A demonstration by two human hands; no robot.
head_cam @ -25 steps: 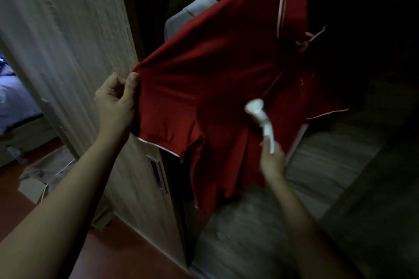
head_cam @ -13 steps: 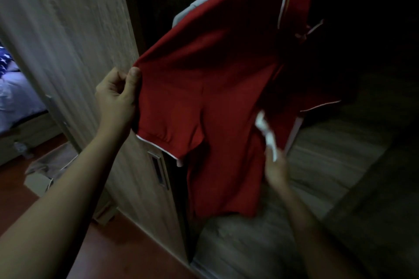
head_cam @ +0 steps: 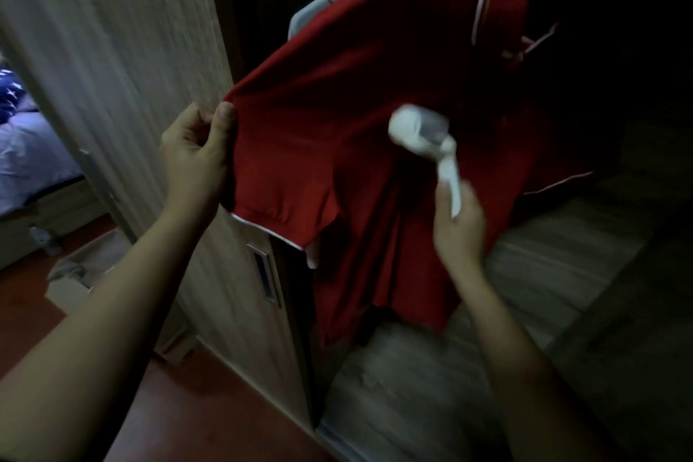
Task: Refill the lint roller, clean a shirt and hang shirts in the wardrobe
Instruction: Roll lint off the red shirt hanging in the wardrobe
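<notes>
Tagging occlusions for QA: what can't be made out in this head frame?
All head view.
red polo shirt: top cut off by upper edge; what it hangs on unseen.
lint roller: motion-blurred; contact with fabric unclear.
grey garment: mostly hidden behind the shirt.
wardrobe interior: too dark at right.

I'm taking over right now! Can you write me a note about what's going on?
Left hand pinches the shirt by its sleeve, stretching it out.
Right hand grips the roller, its head at the shirt's front; blurred, so contact is unclear.
The shirt's collar is up by the dark wardrobe.
Cleaning is under way.
Left to do: finish rolling, hang shirts.
</notes>
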